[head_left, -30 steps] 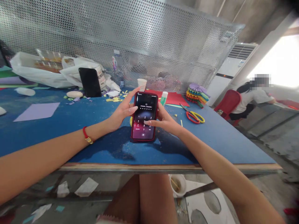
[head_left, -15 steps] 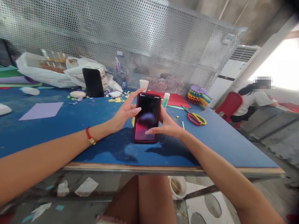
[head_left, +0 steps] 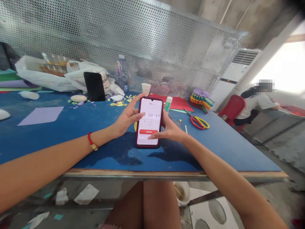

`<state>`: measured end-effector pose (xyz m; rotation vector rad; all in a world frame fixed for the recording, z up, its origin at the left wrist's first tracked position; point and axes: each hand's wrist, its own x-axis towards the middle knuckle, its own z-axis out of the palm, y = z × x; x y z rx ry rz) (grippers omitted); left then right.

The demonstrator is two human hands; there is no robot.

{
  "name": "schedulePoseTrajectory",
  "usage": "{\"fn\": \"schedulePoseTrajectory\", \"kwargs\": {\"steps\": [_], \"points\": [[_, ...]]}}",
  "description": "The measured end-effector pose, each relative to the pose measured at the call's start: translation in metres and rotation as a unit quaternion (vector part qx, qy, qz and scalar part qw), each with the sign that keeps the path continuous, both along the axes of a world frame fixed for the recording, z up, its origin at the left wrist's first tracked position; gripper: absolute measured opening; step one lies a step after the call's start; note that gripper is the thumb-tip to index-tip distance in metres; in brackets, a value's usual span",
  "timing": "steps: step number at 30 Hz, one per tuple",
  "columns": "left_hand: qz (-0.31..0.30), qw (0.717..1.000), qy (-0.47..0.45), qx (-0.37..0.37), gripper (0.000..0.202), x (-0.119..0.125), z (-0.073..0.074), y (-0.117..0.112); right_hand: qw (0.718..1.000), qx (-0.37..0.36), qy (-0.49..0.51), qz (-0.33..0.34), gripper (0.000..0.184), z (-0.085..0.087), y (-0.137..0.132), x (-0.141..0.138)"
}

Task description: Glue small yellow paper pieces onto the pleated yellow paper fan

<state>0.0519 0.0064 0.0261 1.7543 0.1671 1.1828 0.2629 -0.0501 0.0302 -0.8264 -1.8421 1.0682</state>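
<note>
A smartphone (head_left: 149, 124) in a dark red case stands nearly upright above the blue table, its lit screen showing a timer-like row of digits and a red button. My left hand (head_left: 127, 118) grips its left side, thumb lying over the digits. From the right, my right hand (head_left: 170, 128) holds the lower edge, with the thumb over the bottom of the screen. The fingers behind the phone are hidden. Just behind it are a glue stick (head_left: 168, 103) with a white cap and a paper cup (head_left: 146, 88).
Red-and-yellow-handled scissors (head_left: 199, 122), red paper (head_left: 179, 102) and a stack of coloured folded paper (head_left: 202, 99) lie right. Leftward are a purple sheet (head_left: 41, 115), a second phone (head_left: 94, 86), plastic bags (head_left: 47, 78) and a bottle (head_left: 122, 71). A person (head_left: 258, 100) sits at far right.
The phone's screen has gone from dark to a bright white page with digits and a red button. Both hands keep their hold, and the view has shifted slightly.
</note>
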Motion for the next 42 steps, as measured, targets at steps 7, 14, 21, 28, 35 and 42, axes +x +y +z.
{"fn": "schedulePoseTrajectory", "kwargs": {"steps": [7,14,21,28,35,42], "points": [[-0.008,1.0,0.013,0.027,0.071,-0.002,0.004,-0.005,1.0,-0.014,0.005,0.011,0.126,-0.001,0.0,0.0],[-0.008,0.999,0.01,0.034,0.068,-0.002,0.004,-0.006,1.0,-0.004,0.003,0.023,0.121,-0.001,0.0,0.002],[0.0,0.999,0.012,0.035,0.071,-0.002,0.004,-0.006,1.0,0.006,-0.011,0.02,0.127,-0.001,0.0,0.002],[0.01,0.999,0.005,0.039,0.073,-0.002,0.002,-0.005,0.999,0.033,-0.011,0.007,0.119,0.001,-0.003,0.002],[0.01,0.999,-0.004,0.036,0.073,-0.001,0.0,-0.005,0.999,0.017,0.027,-0.017,0.07,0.008,-0.004,0.0],[0.024,0.999,-0.002,0.042,0.072,-0.001,0.001,-0.011,0.997,0.056,0.023,-0.057,0.058,0.017,-0.001,-0.002]]}}
